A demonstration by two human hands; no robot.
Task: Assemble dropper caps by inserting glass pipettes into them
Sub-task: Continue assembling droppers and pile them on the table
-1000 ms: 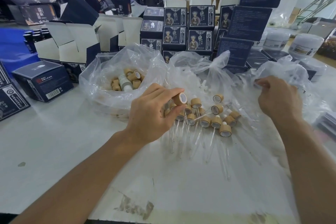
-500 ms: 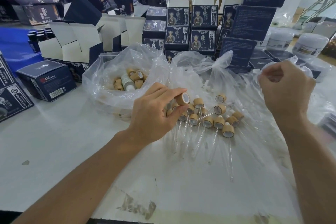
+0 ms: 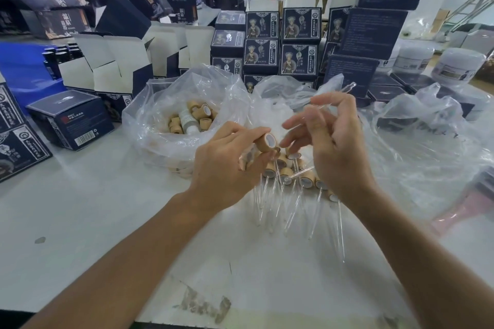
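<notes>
Stacked navy boxes (image 3: 299, 27) are ringing the white table (image 3: 80, 208); left hand (image 3: 227, 163) is pinching a cap (image 3: 268, 142), right hand (image 3: 331, 147) is pinching a pipette (image 3: 344, 91) pointing toward two o'clock.

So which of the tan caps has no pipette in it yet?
The dropper cap pinched in the left hand, open end showing; the caps lying below it already carry glass pipettes.

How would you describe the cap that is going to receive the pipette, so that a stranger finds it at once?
Start at the clear plastic bag of loose caps on the white table, then look right to the left hand. The tan cap is pinched at its fingertips, above the heap of finished droppers. Unlike those, it is held in the air and has no glass tube.
</notes>
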